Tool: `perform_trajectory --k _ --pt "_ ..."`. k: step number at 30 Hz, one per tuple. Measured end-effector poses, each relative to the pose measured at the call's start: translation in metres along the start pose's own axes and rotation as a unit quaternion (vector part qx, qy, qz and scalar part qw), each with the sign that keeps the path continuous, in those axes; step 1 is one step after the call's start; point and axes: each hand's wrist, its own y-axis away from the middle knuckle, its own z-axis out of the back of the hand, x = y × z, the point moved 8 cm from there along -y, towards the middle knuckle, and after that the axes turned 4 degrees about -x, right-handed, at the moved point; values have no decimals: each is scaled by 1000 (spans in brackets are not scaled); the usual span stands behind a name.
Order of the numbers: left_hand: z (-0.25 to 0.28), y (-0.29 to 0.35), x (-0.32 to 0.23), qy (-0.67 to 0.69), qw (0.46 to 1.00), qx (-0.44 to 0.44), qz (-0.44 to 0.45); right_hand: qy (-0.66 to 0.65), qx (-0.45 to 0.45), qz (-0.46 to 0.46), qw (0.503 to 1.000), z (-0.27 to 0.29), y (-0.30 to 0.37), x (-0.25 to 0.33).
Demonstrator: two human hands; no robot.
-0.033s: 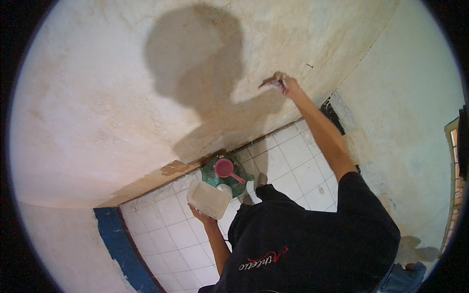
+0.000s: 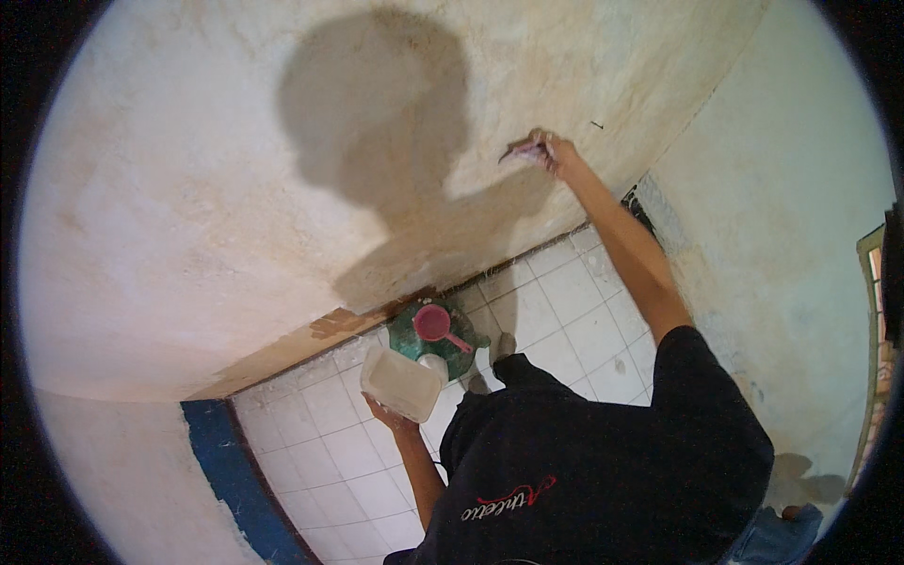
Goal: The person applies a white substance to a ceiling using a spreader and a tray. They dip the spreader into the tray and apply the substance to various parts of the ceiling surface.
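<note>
My left hand (image 2: 394,417) is closed on the near side of a whitish rectangular plastic tub (image 2: 403,384), with its open top facing up. Pale material coats the inside of the tub. Up at the wall (image 2: 217,169), my right hand (image 2: 551,151) grips a small flat scraper (image 2: 516,148), its thin dark edge pointing left at the plaster. White smears cover the fingers of that hand. Most of the scraper is hidden in the grip, and whether its edge touches the wall I cannot tell.
Below the tub, a pink dipper (image 2: 432,323) lies on a green rounded thing (image 2: 405,337) by the wall's foot. White tiles (image 2: 565,315) cover the floor. A nail (image 2: 597,125) juts from the wall near my right hand. A barred window (image 2: 876,273) is at far right.
My right hand has shifted slightly upward along the wall with the scraper, its forearm moving a little to the right. The left hand and the tub have stayed put.
</note>
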Motion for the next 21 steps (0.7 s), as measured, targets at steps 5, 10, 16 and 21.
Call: perform_trajectory --k 5,10,16,21 --pt "8 5 -1 28 1000 -13 4 11 46 -12 999 -57 6 99" --pt "11 -1 4 43 998 29 34 34 -47 47 997 -83 80 183" --pt "-3 -3 3 2 997 67 40 68 -55 97 991 -119 216 187" --pt "-7 -5 -3 -46 994 95 18 70 -118 86 987 -78 258 137"
